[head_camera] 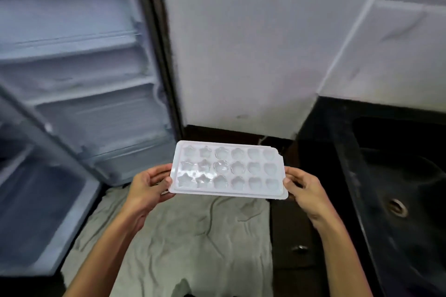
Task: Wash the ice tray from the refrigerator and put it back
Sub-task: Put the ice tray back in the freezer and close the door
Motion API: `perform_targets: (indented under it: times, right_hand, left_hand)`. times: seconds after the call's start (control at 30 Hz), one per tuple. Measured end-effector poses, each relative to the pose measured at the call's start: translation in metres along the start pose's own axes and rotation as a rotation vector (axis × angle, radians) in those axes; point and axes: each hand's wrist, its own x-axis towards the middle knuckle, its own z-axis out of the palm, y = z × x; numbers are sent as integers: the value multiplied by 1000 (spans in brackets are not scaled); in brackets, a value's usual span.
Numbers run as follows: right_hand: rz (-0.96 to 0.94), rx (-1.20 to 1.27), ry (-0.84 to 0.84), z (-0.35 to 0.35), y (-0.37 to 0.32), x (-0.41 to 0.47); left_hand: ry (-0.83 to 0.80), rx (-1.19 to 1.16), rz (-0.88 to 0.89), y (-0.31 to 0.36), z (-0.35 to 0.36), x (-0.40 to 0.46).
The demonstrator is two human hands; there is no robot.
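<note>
A white ice tray [228,169] with star, flower and heart shaped wells is held level in front of me, above the floor. My left hand [150,183] grips its left short edge, thumb on top. Its right short edge sits in my right hand [303,189]. The wells look empty. To the left stands the small refrigerator [79,75], its white inside with bare shelves in view. Its open door [45,190] swings toward me at the lower left.
A black sink [395,176] with a metal drain [397,207] is set in a dark counter at the right. A crumpled grey cloth [193,236] covers the floor under the tray. A white wall [241,43] stands behind.
</note>
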Motion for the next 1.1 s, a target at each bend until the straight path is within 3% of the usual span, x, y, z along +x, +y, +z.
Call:
perform_targets:
  times: [0.4, 0.77, 1.1]
  right_hand:
    - [-84, -104, -512, 202, -49, 23]
    - [-111, -276, -857, 334, -80, 40]
    - [-170, -366, -1103, 458, -122, 89]
  left_hand:
    - [488, -171, -51, -33, -177, -52]
    - [848, -376, -110, -47, -233, -91]
    - [1135, -494, -95, -33, -262, -61]
